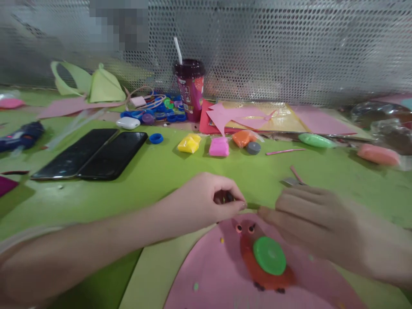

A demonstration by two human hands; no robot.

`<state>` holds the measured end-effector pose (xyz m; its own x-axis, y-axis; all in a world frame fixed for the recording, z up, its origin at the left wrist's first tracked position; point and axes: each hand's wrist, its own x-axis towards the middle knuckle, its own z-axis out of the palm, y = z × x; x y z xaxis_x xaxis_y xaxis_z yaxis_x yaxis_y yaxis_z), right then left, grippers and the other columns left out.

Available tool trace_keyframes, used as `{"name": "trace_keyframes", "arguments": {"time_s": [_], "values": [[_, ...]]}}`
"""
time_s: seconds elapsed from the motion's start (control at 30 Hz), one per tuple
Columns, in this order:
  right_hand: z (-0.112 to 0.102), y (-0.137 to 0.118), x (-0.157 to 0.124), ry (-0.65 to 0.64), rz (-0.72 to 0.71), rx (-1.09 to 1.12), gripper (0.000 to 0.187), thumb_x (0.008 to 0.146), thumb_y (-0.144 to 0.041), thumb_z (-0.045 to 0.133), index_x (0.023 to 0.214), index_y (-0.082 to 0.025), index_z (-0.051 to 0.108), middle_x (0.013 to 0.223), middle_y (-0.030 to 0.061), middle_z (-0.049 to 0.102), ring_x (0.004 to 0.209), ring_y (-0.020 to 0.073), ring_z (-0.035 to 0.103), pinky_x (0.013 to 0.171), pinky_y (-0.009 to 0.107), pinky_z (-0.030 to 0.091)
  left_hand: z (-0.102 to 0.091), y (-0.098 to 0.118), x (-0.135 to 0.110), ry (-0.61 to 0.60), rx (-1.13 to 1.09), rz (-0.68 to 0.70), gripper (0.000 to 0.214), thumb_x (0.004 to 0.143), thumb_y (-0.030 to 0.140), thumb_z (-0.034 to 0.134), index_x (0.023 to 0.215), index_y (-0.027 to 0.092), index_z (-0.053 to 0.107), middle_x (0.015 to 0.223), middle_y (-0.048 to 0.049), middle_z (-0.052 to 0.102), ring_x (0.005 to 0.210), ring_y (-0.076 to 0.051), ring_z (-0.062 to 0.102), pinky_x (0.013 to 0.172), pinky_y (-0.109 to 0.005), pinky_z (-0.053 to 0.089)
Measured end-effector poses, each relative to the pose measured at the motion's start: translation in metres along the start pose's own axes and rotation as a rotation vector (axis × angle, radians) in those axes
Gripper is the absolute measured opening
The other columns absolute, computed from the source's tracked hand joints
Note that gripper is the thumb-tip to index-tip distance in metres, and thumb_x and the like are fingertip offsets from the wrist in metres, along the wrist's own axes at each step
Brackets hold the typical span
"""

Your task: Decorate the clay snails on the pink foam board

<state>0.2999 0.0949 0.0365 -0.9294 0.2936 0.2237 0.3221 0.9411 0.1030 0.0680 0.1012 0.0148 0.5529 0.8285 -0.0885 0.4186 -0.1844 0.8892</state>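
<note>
My left hand [212, 199] is closed in a pinch, thumb against forefinger, above the top edge of a round pink paper disc [199, 262]. Whatever lies between those fingertips is too small to make out. Facing it from the right is my right hand [312, 214], slightly blurred, with curled fingers pressed together and the fingertips close to the left ones; any held thing is hidden. Below the hands, an orange clay snail-like figure [249, 253] with two dark-dotted eyes is stuck on the disc. A green round cap [269, 255] sits on its body.
Yellow clay [189, 143], pink clay [219, 146] and orange clay [243, 138] lie beyond the hands. Two black phones [112, 156] rest at left, near a glue gun [21, 136]. A lidded cup [190, 92] with a straw stands by the perforated metal panel [273, 51].
</note>
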Motion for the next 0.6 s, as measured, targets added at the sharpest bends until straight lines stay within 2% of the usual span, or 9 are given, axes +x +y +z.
{"name": "trace_keyframes", "arguments": {"time_s": [0.17,0.27,0.6], "values": [[0.001,0.004,0.014,-0.053,-0.092,0.017,0.037,0.1,-0.016,0.024,0.088,-0.015,0.059,0.069,0.0005,0.05,0.058,0.0134,0.037,0.052,0.031,0.028,-0.001,0.0,0.0,0.048,-0.075,-0.042,0.013,0.081,0.028,0.058,0.075,0.018,0.064,0.059,0.0056,0.057,0.05,-0.006,0.047,0.047,-0.017,0.036],[0.002,0.006,0.017,-0.058,-0.12,0.053,0.043,0.1,-0.016,0.018,0.088,-0.013,0.06,0.07,0.0019,0.054,0.059,0.0128,0.041,0.051,0.03,0.029,-0.001,0.001,0.001,0.072,-0.118,-0.07,0.012,0.081,0.027,0.057,0.074,0.018,0.063,0.055,0.0071,0.054,0.044,-0.005,0.045,0.044,-0.017,0.035],[0.003,0.007,0.018,-0.047,-0.114,0.083,0.044,0.101,-0.019,0.018,0.097,-0.014,0.061,0.07,0.0009,0.056,0.058,0.0128,0.043,0.049,0.029,0.029,-0.002,0.001,0.0,0.053,-0.144,-0.09,0.012,0.082,0.027,0.057,0.075,0.02,0.064,0.056,0.0067,0.056,0.044,-0.006,0.046,0.044,-0.017,0.036]]}}
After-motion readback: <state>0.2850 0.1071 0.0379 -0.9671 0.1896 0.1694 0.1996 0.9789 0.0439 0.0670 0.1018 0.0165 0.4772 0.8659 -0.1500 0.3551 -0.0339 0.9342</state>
